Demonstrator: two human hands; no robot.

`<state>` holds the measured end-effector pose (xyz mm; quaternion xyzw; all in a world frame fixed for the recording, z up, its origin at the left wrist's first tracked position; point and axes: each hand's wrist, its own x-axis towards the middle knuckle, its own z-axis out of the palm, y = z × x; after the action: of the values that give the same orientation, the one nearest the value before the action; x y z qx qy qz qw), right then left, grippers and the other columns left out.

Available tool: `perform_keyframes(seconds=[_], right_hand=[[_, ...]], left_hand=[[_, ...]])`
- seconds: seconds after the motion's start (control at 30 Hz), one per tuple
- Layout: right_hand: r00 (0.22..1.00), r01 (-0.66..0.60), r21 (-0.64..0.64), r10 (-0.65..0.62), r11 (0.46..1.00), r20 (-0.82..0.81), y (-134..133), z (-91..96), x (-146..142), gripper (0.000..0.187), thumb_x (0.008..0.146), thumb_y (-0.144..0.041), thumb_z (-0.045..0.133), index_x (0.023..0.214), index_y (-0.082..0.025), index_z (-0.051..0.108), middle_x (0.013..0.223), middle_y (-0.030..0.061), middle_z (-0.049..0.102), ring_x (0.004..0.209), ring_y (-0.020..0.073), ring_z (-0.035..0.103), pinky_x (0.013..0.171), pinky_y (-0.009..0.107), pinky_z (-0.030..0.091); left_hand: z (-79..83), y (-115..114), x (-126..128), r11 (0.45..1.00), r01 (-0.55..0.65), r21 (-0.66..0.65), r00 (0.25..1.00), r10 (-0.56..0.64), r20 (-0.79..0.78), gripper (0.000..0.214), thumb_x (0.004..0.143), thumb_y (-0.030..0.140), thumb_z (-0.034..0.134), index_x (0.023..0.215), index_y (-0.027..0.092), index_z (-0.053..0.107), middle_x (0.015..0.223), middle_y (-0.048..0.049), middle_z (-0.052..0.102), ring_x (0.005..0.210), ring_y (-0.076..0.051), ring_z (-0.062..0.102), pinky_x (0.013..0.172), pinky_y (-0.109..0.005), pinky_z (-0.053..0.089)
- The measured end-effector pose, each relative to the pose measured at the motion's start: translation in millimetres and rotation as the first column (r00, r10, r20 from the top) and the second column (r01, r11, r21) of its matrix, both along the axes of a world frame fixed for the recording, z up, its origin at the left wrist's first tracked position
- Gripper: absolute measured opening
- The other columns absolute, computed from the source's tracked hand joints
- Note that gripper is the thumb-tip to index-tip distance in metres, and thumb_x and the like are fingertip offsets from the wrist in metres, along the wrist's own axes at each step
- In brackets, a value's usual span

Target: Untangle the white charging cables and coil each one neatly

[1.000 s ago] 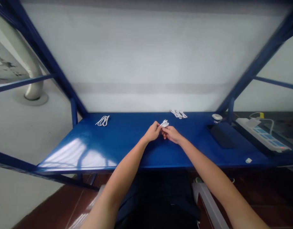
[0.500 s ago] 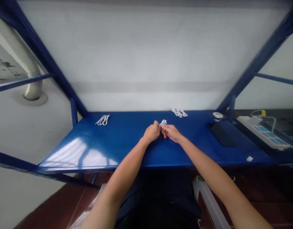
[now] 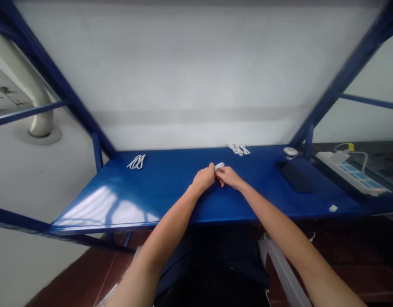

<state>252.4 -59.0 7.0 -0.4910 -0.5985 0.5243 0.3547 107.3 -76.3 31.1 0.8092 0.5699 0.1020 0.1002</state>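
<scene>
Over the middle of the blue table [image 3: 170, 187], my left hand [image 3: 204, 178] is closed around a folded white cable [image 3: 219, 165], whose looped end sticks out beyond the fingers. My right hand [image 3: 228, 176] meets it from the other side, thumb and forefinger pinched at the same cable. Most of the bundle is hidden inside the two hands. Another coiled white cable [image 3: 136, 162] lies to the left, away from my hands. Several white cable bundles [image 3: 238, 149] rest side by side near the back edge, a little beyond my right hand.
On the right lie a black phone [image 3: 295, 177], a round white case [image 3: 290, 151] and a small white piece [image 3: 333, 208]. A white power strip [image 3: 353, 172] with a plugged-in cord sits past the table's right side. Blue frame posts and a white panel [image 3: 196, 76] bound the back.
Both hands stay together at the same spot, while my right fingers have shifted slightly against the cable. Its looped end now points more to the right. The view has tilted a little.
</scene>
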Motion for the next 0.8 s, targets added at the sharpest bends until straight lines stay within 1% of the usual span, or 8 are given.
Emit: perform_keyframes(seconds=[0.13, 0.27, 0.4, 0.5, 0.67, 0.8], right_hand=[[0.999, 0.019, 0.032, -0.020, 0.999, 0.035, 2.9, -5.0, 0.8, 0.032, 0.084, -0.037, 0.063, 0.061, -0.018, 0.055, 0.052, -0.0010, 0.056, 0.036, 0.0090, 0.052, 0.031, 0.020, 0.044], [0.996, -0.019, 0.091, 0.011, 0.996, 0.085, 3.4, -7.1, 2.9, 0.037, 0.086, -0.044, 0.062, 0.061, -0.018, 0.053, 0.049, -0.0012, 0.055, 0.033, 0.0093, 0.052, 0.030, 0.019, 0.042], [0.998, -0.010, 0.079, 0.004, 0.997, 0.070, 3.0, -6.6, 3.3, 0.039, 0.085, -0.047, 0.062, 0.061, -0.018, 0.053, 0.050, -0.0005, 0.056, 0.035, 0.0097, 0.053, 0.030, 0.019, 0.044], [0.996, -0.003, 0.062, -0.002, 0.998, 0.090, 3.0, -5.9, 2.6, 0.036, 0.085, -0.042, 0.063, 0.060, -0.018, 0.053, 0.049, -0.0004, 0.057, 0.035, 0.0096, 0.053, 0.031, 0.019, 0.043], [0.989, 0.012, 0.056, -0.020, 0.998, 0.143, 2.5, -4.2, 1.9, 0.033, 0.089, -0.034, 0.056, 0.061, -0.018, 0.052, 0.048, -0.0013, 0.056, 0.033, 0.0098, 0.052, 0.030, 0.019, 0.042], [0.991, -0.041, 0.071, 0.031, 0.997, 0.132, 1.8, -3.4, 5.4, 0.036, 0.091, -0.042, 0.053, 0.063, -0.018, 0.052, 0.052, -0.0008, 0.057, 0.035, 0.0104, 0.054, 0.032, 0.020, 0.043]], left_hand=[[-0.6, 0.6, 0.6, 1.000, 0.004, -0.005, 1.000, -0.004, 0.000, 0.017, 0.096, 0.021, 0.033, 0.110, 0.016, 0.042, 0.099, -0.0174, 0.068, 0.092, -0.030, 0.068, 0.075, -0.037, 0.048], [-1.2, 1.3, 1.3, 1.000, -0.006, -0.020, 1.000, 0.006, 0.004, 0.016, 0.096, 0.021, 0.035, 0.109, 0.016, 0.042, 0.099, -0.0177, 0.068, 0.092, -0.030, 0.068, 0.076, -0.037, 0.048], [-1.5, 0.9, 1.4, 1.000, 0.018, -0.001, 1.000, -0.018, 0.017, 0.015, 0.095, 0.019, 0.035, 0.107, 0.015, 0.043, 0.097, -0.0173, 0.068, 0.093, -0.030, 0.068, 0.075, -0.036, 0.049], [-2.4, 0.4, 1.2, 0.999, 0.034, 0.016, 0.999, -0.034, 0.022, 0.015, 0.094, 0.018, 0.034, 0.107, 0.015, 0.043, 0.098, -0.0176, 0.068, 0.093, -0.030, 0.068, 0.074, -0.037, 0.049], [-2.9, 0.6, 1.3, 0.999, 0.032, 0.013, 0.999, -0.032, 0.018, 0.017, 0.097, 0.022, 0.032, 0.108, 0.016, 0.043, 0.096, -0.0174, 0.068, 0.093, -0.030, 0.068, 0.074, -0.037, 0.049], [-1.2, -0.4, 0.6, 0.999, 0.041, 0.002, 0.999, -0.041, 0.013, 0.016, 0.096, 0.022, 0.033, 0.108, 0.016, 0.041, 0.096, -0.0165, 0.068, 0.092, -0.030, 0.068, 0.073, -0.037, 0.049]])
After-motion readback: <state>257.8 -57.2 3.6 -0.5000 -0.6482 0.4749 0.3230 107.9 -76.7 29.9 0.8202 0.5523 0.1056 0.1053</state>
